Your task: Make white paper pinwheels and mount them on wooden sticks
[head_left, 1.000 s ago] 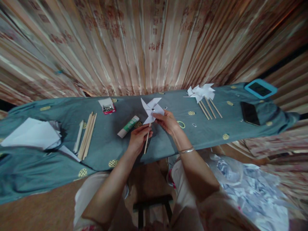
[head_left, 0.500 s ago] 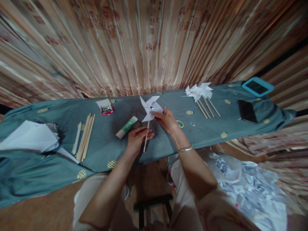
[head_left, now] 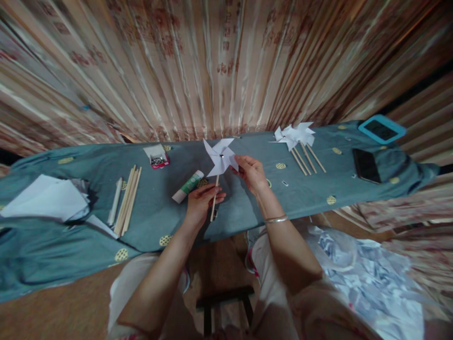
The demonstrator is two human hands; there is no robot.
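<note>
A white paper pinwheel (head_left: 220,158) with a dark pin at its centre stands out in the middle of the view. Its wooden stick (head_left: 214,200) is held in my left hand (head_left: 203,200), fingers closed round it. My right hand (head_left: 252,174) pinches the right-hand blade of the pinwheel between thumb and fingers. Just left of my left hand, a green and white glue stick (head_left: 188,186) lies on the cloth. Farther left is a small open red and white box (head_left: 158,157) of metal pins.
The green tablecloth (head_left: 247,215) bears wooden sticks (head_left: 128,202), a white tube (head_left: 115,201) and paper sheets (head_left: 44,200) at left. Finished pinwheels (head_left: 295,137), a phone (head_left: 367,165) and a blue-framed device (head_left: 382,129) lie right. A bag of paper (head_left: 378,278) stands below.
My right hand has shifted from near the pinwheel's centre outward to its right blade. The pinwheel has turned slightly. My left hand keeps its hold on the stick.
</note>
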